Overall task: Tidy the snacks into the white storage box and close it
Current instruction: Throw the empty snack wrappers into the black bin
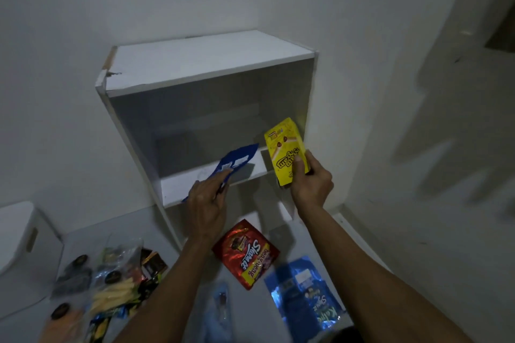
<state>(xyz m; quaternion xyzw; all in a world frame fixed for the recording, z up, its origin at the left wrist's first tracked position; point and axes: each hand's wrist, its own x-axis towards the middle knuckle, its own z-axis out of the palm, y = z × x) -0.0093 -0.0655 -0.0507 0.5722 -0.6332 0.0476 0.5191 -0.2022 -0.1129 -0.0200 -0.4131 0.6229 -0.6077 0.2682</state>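
Note:
My right hand (pixel 310 179) grips a yellow snack box (pixel 287 149) upright at the right end of the shelf of a white open-fronted cabinet (pixel 195 64). My left hand (pixel 207 200) holds a flat blue snack packet (pixel 237 163) over the middle of that shelf. On the floor in front lie a red snack bag (pixel 246 253), a blue foil bag (pixel 303 289) and a small light-blue packet (pixel 220 303). A heap of several small wrapped sweets and clear bags (pixel 117 276) lies at the lower left.
A white box with a handle slot (pixel 25 234) stands at the far left on the floor, cut off by the frame edge. The cabinet stands against a white wall; a skirting edge (pixel 362 220) runs along the right.

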